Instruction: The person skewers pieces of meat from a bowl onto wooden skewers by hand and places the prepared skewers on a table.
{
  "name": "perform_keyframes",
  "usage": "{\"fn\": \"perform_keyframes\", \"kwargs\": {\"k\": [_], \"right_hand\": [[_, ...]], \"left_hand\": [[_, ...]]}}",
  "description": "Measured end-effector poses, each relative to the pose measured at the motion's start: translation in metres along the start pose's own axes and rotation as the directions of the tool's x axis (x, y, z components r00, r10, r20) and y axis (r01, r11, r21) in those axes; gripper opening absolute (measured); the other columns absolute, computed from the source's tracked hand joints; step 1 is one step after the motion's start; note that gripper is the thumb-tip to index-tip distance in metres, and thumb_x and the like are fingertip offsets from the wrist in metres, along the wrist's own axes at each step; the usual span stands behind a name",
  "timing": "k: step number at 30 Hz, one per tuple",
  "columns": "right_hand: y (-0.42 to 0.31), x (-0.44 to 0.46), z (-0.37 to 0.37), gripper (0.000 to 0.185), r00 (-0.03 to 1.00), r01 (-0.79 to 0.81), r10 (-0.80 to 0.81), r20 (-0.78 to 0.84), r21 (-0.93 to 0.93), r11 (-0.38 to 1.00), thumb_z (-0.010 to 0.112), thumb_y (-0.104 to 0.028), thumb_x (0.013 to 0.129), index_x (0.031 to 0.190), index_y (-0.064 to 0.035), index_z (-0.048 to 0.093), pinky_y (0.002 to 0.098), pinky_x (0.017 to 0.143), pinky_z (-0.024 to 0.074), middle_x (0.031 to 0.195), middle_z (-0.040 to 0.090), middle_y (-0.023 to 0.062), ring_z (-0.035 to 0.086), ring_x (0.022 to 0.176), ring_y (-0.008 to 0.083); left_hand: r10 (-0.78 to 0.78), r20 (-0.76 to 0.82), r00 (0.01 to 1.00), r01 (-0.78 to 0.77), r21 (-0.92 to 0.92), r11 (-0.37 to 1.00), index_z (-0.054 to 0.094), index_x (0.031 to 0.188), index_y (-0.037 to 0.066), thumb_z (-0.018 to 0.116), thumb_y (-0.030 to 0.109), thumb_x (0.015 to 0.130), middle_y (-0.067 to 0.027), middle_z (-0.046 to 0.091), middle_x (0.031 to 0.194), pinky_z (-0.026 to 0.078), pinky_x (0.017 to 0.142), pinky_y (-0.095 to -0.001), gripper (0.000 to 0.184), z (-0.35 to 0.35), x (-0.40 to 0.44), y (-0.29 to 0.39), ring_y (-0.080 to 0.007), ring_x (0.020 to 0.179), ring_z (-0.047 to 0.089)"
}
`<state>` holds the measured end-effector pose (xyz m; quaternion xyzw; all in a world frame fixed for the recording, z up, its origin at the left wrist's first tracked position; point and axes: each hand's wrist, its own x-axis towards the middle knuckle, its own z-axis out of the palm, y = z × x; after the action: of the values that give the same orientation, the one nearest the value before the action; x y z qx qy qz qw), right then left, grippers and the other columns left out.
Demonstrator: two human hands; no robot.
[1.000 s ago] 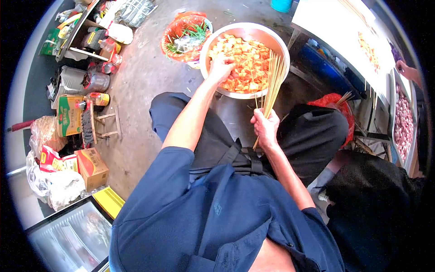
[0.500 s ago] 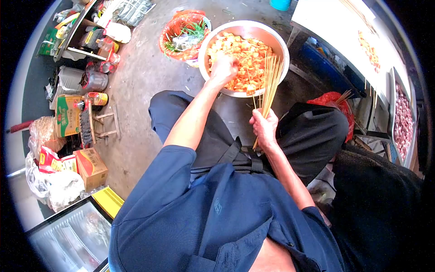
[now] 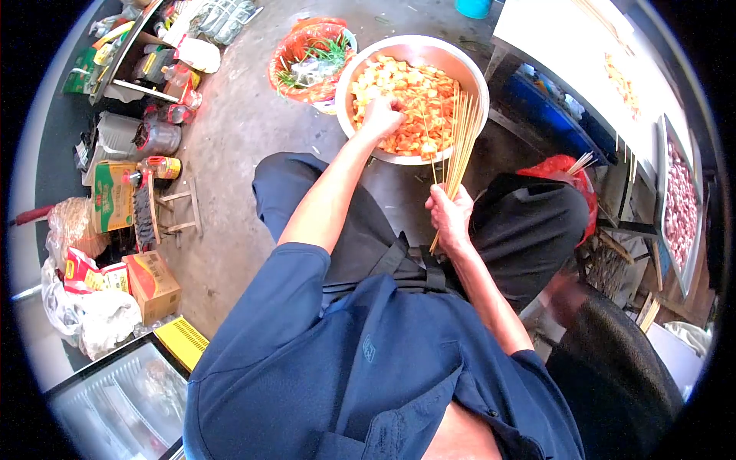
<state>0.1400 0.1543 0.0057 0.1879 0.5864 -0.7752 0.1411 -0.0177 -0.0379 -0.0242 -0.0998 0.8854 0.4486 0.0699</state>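
Note:
A wide metal basin [image 3: 481, 73] in front of me holds many orange-coated chunks [image 3: 414, 84], apparently marinated meat. My left hand [image 3: 383, 117] is in the basin over the chunks with its fingers curled closed; what they pinch is hidden. Past the basin's near right rim, my right hand [image 3: 451, 213] grips a fanned bundle of thin bamboo skewers [image 3: 464, 146], tips pointing up over the basin. One skewer stands apart on the bundle's left, with an orange chunk [image 3: 427, 152] near its upper part.
Left of the basin is a red-lined bucket [image 3: 287, 77] with greens. A white table [image 3: 552, 46] with some chunks stands at right, beside a tray of dark red pieces [image 3: 678, 203]. Another person's dark clothing [image 3: 613, 360] is close at my right. Boxes [image 3: 153, 285] line the left.
My left hand has shifted slightly right and its fingers look more closed. My right hand barely moved. The other person's dark clothing has moved down and away, uncovering more near the tray.

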Motion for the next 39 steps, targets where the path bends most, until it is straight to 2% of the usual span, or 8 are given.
{"fn": "perform_keyframes", "kwargs": {"k": [1,2,4,7,13,23,34,39], "right_hand": [[0.0,0.0,0.0,0.011,1.0,0.001,-0.001,0.002,0.0,1.0,0.061,-0.014,0.085,0.086,-0.0059,0.054,0.0206,0.036,0.0288,0.058,0.055,0.0007,0.039,0.039,0.0046],[-0.001,0.0,0.0,0.011,1.0,-0.008,0.008,0.005,0.001,1.0,0.061,-0.014,0.085,0.086,-0.006,0.054,0.0207,0.036,0.0287,0.058,0.055,0.0007,0.039,0.039,0.0045],[-0.001,-0.001,0.0,0.011,1.0,-0.017,0.017,0.006,0.002,1.0,0.061,-0.014,0.085,0.086,-0.0061,0.054,0.0207,0.035,0.0286,0.059,0.055,0.0007,0.039,0.04,0.0045],[0.0,-0.001,0.0,0.011,1.0,-0.02,0.02,0.005,-0.018,1.0,0.061,-0.014,0.085,0.087,-0.0063,0.054,0.0206,0.036,0.0288,0.059,0.056,0.0004,0.038,0.04,0.0041],[0.004,-0.001,0.0,0.01,0.998,0.01,-0.009,0.054,-0.014,1.0,0.062,-0.014,0.086,0.087,-0.0063,0.056,0.0198,0.038,0.0296,0.06,0.056,-0.0005,0.039,0.042,0.0037],[0.008,-0.003,0.004,0.009,0.997,0.035,-0.029,0.072,-0.077,0.996,0.061,-0.014,0.087,0.087,-0.007,0.056,0.0195,0.037,0.0277,0.059,0.055,-0.0009,0.038,0.041,0.0035],[0.007,-0.003,0.005,0.01,0.995,0.042,-0.034,0.092,-0.091,0.995,0.061,-0.014,0.088,0.089,-0.0073,0.055,0.0193,0.033,0.0259,0.058,0.055,0.0,0.037,0.037,0.0035],[0.0,-0.006,0.007,0.007,0.998,-0.012,0.018,0.054,-0.101,0.995,0.062,-0.012,0.086,0.084,-0.0067,0.057,0.0202,0.043,0.0327,0.06,0.056,-0.0016,0.043,0.046,0.0043]], "left_hand": [[-0.108,0.082,0.991,0.125,-0.246,0.961,0.064,0.096,0.0,0.06,0.002,0.075,-0.0119,0.066,0.079,0.055,0.059,-0.0323,0.021,0.0,0.0,0.001,-0.0224,0.075,0.068],[-0.108,0.08,0.991,0.124,-0.247,0.961,0.064,0.096,0.0,0.06,0.002,0.075,-0.0119,0.066,0.079,0.055,0.059,-0.0323,0.021,0.0,0.001,0.002,-0.0224,0.075,0.068],[-0.13,0.221,0.967,0.245,-0.645,0.724,0.054,0.095,-0.001,0.057,-0.003,0.079,-0.0116,0.061,0.085,0.057,0.053,-0.0325,0.016,-0.003,-0.001,0.007,-0.0265,0.066,0.067],[-0.128,0.247,0.961,0.275,-0.778,0.565,0.049,0.103,-0.002,0.055,-0.005,0.081,-0.0134,0.061,0.095,0.059,0.059,-0.0376,0.023,-0.009,-0.007,0.018,-0.0303,0.076,0.067],[-0.033,0.257,0.966,0.253,-0.904,0.345,0.047,0.105,-0.002,0.054,0.003,0.087,-0.0153,0.06,0.094,0.059,0.063,-0.0375,0.02,-0.014,-0.012,0.027,-0.0315,0.078,0.067],[-0.028,0.168,0.985,0.169,-0.944,0.285,0.047,0.108,-0.001,0.054,0.001,0.088,-0.0136,0.062,0.097,0.059,0.066,-0.0358,0.021,-0.014,-0.002,0.017,-0.0308,0.081,0.067],[-0.048,0.099,0.994,0.107,-0.976,0.192,0.056,0.082,-0.003,0.052,0.003,0.089,-0.0114,0.061,0.079,0.058,0.076,-0.0378,0.01,-0.018,-0.005,0.023,-0.0309,0.086,0.066],[-0.02,0.1,0.995,0.102,-0.974,0.202,0.051,0.097,-0.005,0.053,0.0,0.087,-0.0124,0.061,0.084,0.058,0.075,-0.039,0.011,-0.016,-0.002,0.02,-0.031,0.086,0.066]]}}
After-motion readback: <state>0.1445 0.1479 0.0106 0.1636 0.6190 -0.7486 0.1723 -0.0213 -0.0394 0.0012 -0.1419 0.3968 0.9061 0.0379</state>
